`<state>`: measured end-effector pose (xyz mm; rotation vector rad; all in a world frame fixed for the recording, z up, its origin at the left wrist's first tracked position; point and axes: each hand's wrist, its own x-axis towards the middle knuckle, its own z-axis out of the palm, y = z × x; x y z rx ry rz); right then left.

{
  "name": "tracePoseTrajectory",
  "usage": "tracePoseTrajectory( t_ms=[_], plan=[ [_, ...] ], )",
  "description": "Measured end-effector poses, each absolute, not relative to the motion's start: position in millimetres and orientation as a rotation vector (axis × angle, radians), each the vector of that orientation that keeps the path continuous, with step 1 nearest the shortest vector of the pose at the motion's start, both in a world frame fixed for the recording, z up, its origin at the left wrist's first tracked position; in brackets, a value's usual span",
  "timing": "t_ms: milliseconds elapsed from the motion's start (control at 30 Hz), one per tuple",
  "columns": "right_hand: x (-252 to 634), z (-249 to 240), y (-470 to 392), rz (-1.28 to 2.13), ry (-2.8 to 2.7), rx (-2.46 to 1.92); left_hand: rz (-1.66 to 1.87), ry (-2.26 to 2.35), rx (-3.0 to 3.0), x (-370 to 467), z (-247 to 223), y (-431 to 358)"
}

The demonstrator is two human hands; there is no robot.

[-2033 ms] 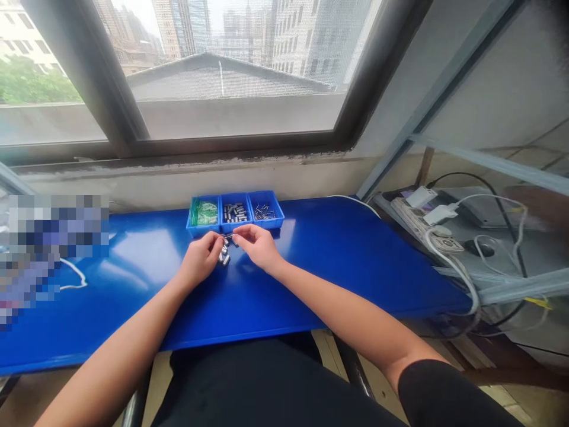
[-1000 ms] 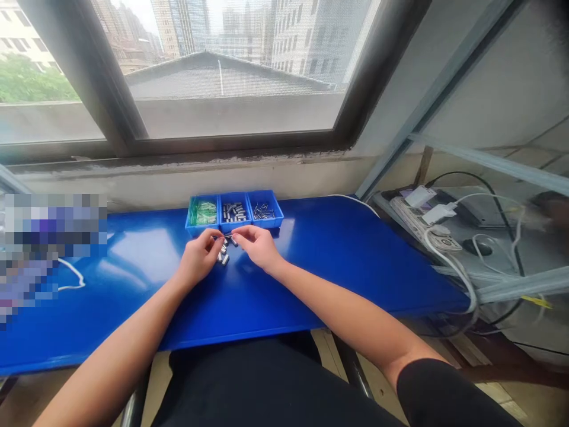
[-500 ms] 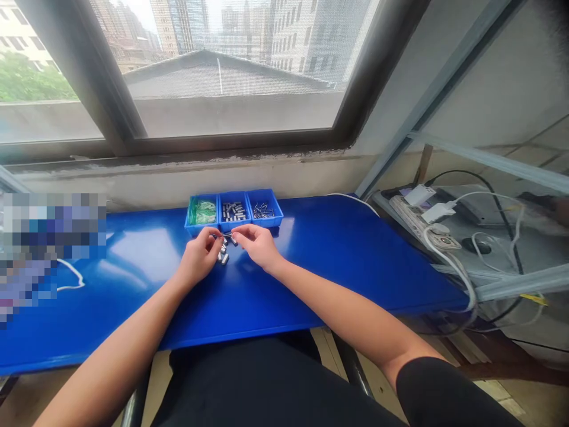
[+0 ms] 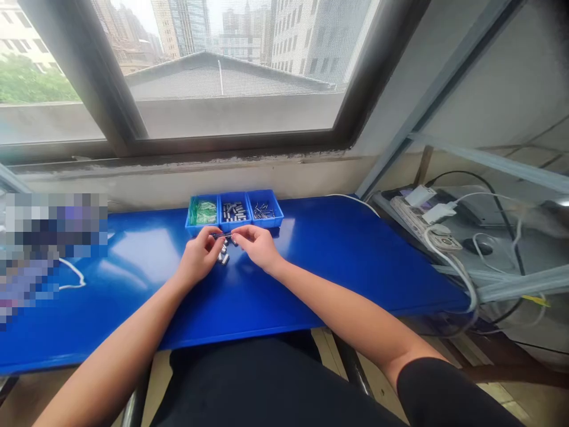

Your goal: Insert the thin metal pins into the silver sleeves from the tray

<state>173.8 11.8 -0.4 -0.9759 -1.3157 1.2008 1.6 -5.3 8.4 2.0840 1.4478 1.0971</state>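
My left hand (image 4: 199, 256) and my right hand (image 4: 256, 246) meet fingertip to fingertip over the blue table, both in a pinch. Between them runs a small thin metal piece (image 4: 227, 235), too small to tell its exact kind. Right below the fingers lie several short silvery metal cylinders (image 4: 223, 259), partly covered by the hands. Just beyond stand three joined blue bins. Green and whitish small pieces (image 4: 205, 212) fill the left bin, short metal cylinders (image 4: 234, 212) the middle one, and thin dark screw-like or pin-like parts (image 4: 264, 210) the right one.
The blue table (image 4: 347, 267) runs along a wall below a window (image 4: 240, 112). At right, a metal rack (image 4: 395, 157) holds a power strip (image 4: 418, 222) with plugs and cables. A white cable (image 4: 73, 276) and a blurred-out area are at left.
Both hands stay in nearly the same place. The fingertips have shifted very slightly around the thin metal piece, which now shows a little more clearly.
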Motion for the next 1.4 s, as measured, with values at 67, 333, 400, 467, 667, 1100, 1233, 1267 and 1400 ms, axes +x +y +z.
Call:
tracePoseTrajectory(
  t_ms=[67, 333, 400, 467, 667, 1100, 1233, 1267, 1400],
  plan=[
    [173.7, -0.3, 11.6, 1.205, -1.319, -0.976, 1.099, 1.449, 2.097, 2.0, 8.4, -4.9],
    [173.6, 0.5, 11.0, 1.207, -1.333, -0.981, 1.04, 1.51, 2.094, 0.5, 7.6, -2.8],
    [173.7, 0.6, 10.9, 1.205, -1.334, -0.977, 1.048, 1.491, 2.083, 0.2, 7.8, -3.3],
    [173.9, 0.5, 11.1, 1.199, -1.329, -0.974, 1.053, 1.458, 2.087, 0.2, 8.0, -3.9],
    [174.2, -1.5, 12.4, 1.182, -1.324, -0.965, 1.09, 1.44, 2.115, 0.2, 6.3, -3.6],
    [174.4, 0.6, 10.4, 1.195, -1.319, -0.97, 1.108, 1.42, 2.09, 2.0, 8.9, -5.3],
    [174.3, -0.9, 11.1, 1.19, -1.327, -0.972, 1.112, 1.408, 2.097, 1.5, 8.1, -4.8],
    [174.3, -1.0, 11.1, 1.191, -1.326, -0.973, 1.109, 1.403, 2.096, 1.3, 7.8, -4.7],
    [174.5, -0.5, 10.9, 1.192, -1.324, -0.976, 1.106, 1.403, 2.083, 1.2, 7.3, -4.4]
  ],
)
